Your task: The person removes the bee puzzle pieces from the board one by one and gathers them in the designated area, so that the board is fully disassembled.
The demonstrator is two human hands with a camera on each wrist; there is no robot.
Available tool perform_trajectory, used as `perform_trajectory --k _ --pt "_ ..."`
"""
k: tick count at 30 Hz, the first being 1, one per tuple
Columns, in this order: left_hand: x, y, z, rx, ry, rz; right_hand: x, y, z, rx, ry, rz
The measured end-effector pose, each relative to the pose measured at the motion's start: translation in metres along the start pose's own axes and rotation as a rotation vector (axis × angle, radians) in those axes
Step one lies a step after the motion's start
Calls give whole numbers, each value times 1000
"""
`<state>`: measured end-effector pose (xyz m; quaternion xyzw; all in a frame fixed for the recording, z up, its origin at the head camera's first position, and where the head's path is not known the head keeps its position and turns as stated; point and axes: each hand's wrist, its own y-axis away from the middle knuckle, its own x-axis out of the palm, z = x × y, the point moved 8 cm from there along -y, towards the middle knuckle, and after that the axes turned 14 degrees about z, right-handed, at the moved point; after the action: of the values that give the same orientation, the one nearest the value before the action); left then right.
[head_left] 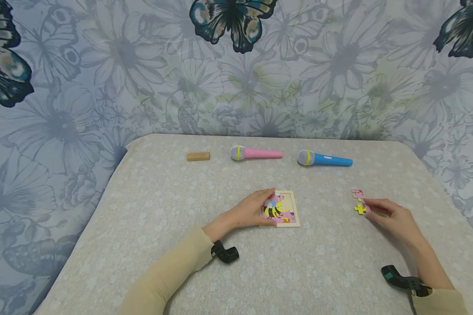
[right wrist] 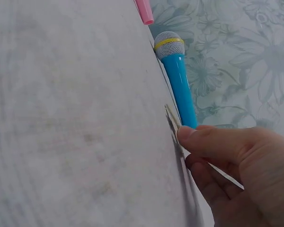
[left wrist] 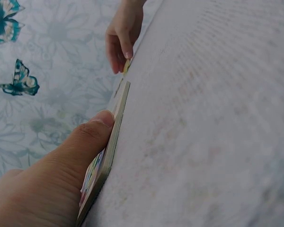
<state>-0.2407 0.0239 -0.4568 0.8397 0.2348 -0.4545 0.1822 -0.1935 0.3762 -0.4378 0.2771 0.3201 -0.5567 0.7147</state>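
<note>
Here, my hands are well apart — my left hand (head_left: 249, 211) grips the bee puzzle (head_left: 295, 212) by its left side on the table (head_left: 299, 271), my right hand (head_left: 395, 220) pinching a yellow piece (head_left: 360, 208) farther right.

- The head picture is bright, with soft, even light.
- Both wrist pictures look dimmer and greyer.
- The table (left wrist: 203, 142) looks blurry in both of those.
- A soft shadow lies by the right hand (right wrist: 265, 175) in the right wrist picture.
- The blue microphone (right wrist: 180, 87) shines a little there.
</note>
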Motion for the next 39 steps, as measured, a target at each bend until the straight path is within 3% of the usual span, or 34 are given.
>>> perform_trajectory --k 8,12,17,23,27,31,35,39 --pt "0 1 1 -12 -4 7 2 -2 9 -88 122 -27" --pt "0 1 2 -25 -4 16 -1 -4 11 -62 135 -11" --pt "-1 1 2 -16 11 12 -14 -2 25 -19 14 -30" --pt "0 1 1 -10 14 11 -14 -11 73 -115 -166 -60" --pt "0 1 2 -7 12 10 3 -22 124 -249 -204 -39" --pt "-1 1 2 -3 9 10 35 -36 156 -337 -225 60" --pt "-3 1 2 -4 9 5 71 -51 161 -366 -236 179" --pt "-4 1 2 0 3 3 98 -59 164 -379 -222 242"
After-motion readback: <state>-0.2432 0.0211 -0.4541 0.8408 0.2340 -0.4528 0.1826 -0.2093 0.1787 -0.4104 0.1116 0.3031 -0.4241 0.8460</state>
